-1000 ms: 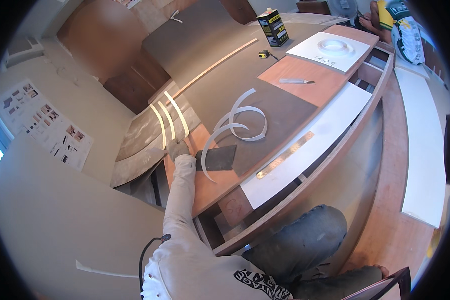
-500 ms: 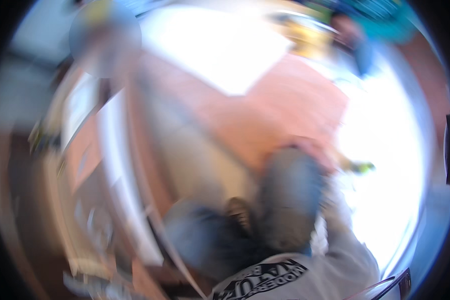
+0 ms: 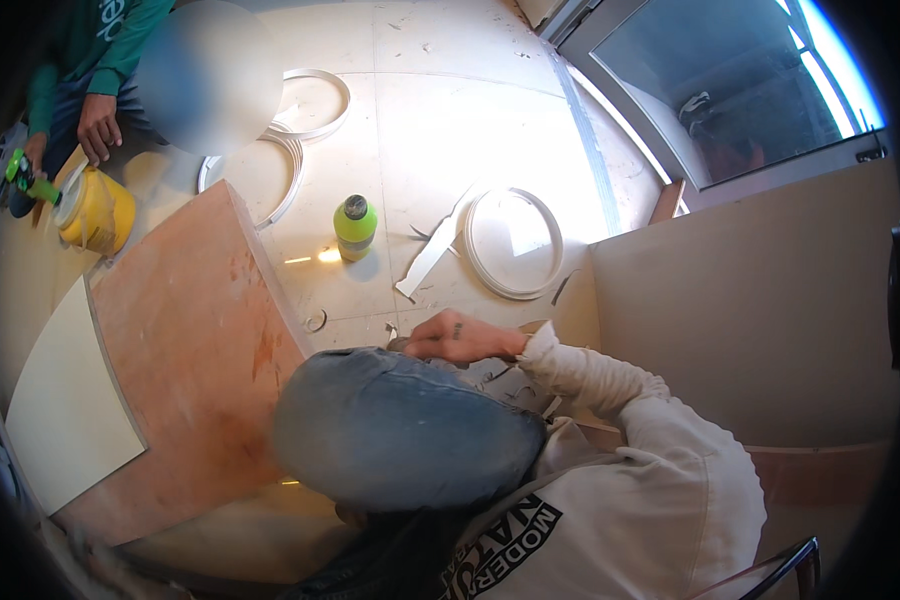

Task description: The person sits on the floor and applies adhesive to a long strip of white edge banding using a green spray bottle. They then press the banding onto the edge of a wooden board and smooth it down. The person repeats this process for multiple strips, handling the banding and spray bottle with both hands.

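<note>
My right hand [image 3: 457, 337] reaches down past my knee [image 3: 390, 425] to the tiled floor on the right. Its fingers are curled closed around a small greyish thing, mostly hidden, which I cannot make out. Just beyond the hand are dark curled scraps [image 3: 316, 321]. A green bottle [image 3: 355, 235] with a dark cap stands upright farther off. Beside it lie a flat white offcut [image 3: 432, 257] and a coil of white edging strip [image 3: 515, 292]. My left hand is out of sight.
A reddish-brown board [image 3: 185, 330] carries a white sheet [image 3: 65, 405] on my left. Two more white coils [image 3: 292, 165] lie farther back. At far left, another person's hand [image 3: 98, 127] is near a yellow bucket [image 3: 110, 215]; their other hand holds a green object. A wall panel [image 3: 740, 320] rises at right.
The view has swung toward the floor on my right and is sharper now. My right hand, earlier blurred beside my knee, now reaches down past it.
</note>
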`<state>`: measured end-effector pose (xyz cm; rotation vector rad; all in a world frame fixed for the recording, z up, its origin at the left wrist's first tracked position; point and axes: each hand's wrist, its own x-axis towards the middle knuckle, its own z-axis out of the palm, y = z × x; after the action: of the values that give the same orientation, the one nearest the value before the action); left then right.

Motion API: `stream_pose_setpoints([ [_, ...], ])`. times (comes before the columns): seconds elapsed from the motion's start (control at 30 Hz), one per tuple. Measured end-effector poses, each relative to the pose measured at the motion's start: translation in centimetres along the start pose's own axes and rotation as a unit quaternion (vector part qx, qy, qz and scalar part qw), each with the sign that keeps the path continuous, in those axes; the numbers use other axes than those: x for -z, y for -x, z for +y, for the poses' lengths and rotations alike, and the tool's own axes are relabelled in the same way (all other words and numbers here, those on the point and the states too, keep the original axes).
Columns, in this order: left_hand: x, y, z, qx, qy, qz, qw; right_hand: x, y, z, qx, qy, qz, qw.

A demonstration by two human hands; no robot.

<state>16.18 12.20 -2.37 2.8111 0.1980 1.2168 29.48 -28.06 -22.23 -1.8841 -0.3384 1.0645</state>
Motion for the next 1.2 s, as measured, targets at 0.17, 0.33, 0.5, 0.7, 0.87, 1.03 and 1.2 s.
stream_pose_setpoints([
  [0.17,-7.2,-0.9,4.4,-0.168,0.084,-0.147,0.971,3.9,2.5,12.5,0.012,0.337,0.387,0.858],
  [0.33,-8.3,-0.6,5.9,-0.033,0.173,-0.196,0.965,5.3,1.5,17.4,-0.038,0.387,0.396,0.832],
  [0.5,-9.4,-0.4,5.3,-0.095,0.198,-0.135,0.966,9.4,-0.6,19.9,0.037,0.376,0.351,0.857],
  [0.7,-9.6,0.5,6.0,-0.107,0.232,-0.148,0.955,13.9,-1.9,13.4,0.020,0.189,0.509,0.840],
  [0.87,-8.4,0.9,6.1,-0.112,0.243,-0.111,0.957,15.8,-0.5,7.6,-0.041,-0.218,0.378,0.899],
  [1.03,-7.3,1.2,4.9,-0.083,0.216,-0.114,0.966,15.5,-0.7,8.3,-0.091,0.067,0.323,0.939],
  [1.2,-6.0,0.7,3.9,0.015,0.244,-0.009,0.970,13.1,-0.2,8.9,-0.055,-0.123,0.340,0.931],
])
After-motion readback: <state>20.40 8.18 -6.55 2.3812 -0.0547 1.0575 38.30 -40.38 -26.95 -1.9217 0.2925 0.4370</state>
